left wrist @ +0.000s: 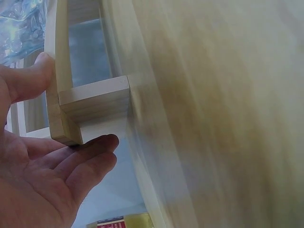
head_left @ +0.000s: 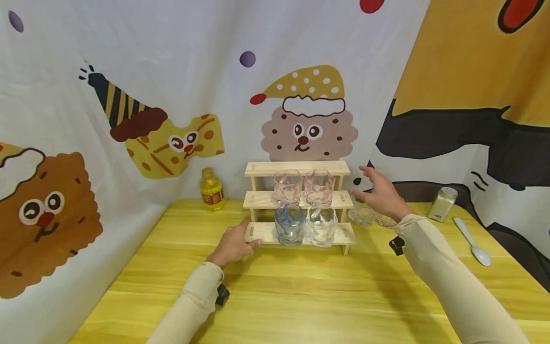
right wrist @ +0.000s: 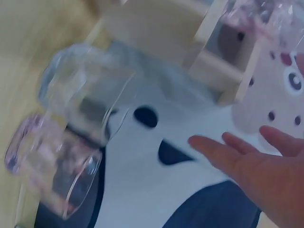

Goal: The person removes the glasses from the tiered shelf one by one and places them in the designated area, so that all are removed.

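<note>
A three-step wooden stand [head_left: 296, 167] bears four tumblers: two pink glasses, one at left [head_left: 287, 190] and one at right [head_left: 319, 190], on the middle step, a blue glass [head_left: 290, 230] and a clear glass [head_left: 321, 231] on the lowest. My left hand [head_left: 233, 244] holds the left end of the lowest step. In the left wrist view its thumb lies on the board [left wrist: 61, 47], with the fingers around the end. My right hand [head_left: 382, 193] is raised beside the stand's right side, fingers extended and holding nothing. Below it, another clear glass [right wrist: 85, 88] and a pinkish glass [right wrist: 57, 166] show.
A bottle of yellow liquid [head_left: 211, 191] stands at the back left of the wooden table [head_left: 301, 296]. At the right are a square jar with a pale lid [head_left: 442, 204] and a white spoon [head_left: 472, 242]. A cartoon-printed cloth [head_left: 180, 57] hangs behind.
</note>
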A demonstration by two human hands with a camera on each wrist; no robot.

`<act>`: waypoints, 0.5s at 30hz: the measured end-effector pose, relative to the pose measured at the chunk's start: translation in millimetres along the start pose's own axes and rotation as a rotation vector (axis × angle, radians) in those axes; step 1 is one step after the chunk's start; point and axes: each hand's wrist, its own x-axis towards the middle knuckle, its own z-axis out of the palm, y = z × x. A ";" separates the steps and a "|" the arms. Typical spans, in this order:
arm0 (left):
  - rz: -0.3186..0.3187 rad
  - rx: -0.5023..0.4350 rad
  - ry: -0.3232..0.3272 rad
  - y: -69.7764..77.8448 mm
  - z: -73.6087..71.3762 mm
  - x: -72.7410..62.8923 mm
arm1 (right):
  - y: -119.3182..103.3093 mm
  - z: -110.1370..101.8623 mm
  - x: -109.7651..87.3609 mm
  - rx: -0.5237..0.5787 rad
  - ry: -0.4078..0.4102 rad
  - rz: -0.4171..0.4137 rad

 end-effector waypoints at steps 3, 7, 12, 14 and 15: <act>0.001 0.002 0.000 -0.1 1.3 0.2 | -9.6 7.9 -0.4 0.086 0.024 -0.028; -0.004 -0.002 -0.003 -0.4 1.7 0.8 | -19.3 15.3 0.9 0.179 0.042 -0.045; -0.001 0.004 -0.001 -1.8 2.7 0.8 | -28.2 24.4 5.3 0.247 0.016 -0.027; 0.008 0.008 0.006 -2.5 2.5 0.9 | -30.1 28.4 8.2 0.269 0.001 -0.020; 0.005 0.004 0.006 -2.4 2.3 0.8 | -30.9 30.4 9.8 0.283 -0.005 -0.018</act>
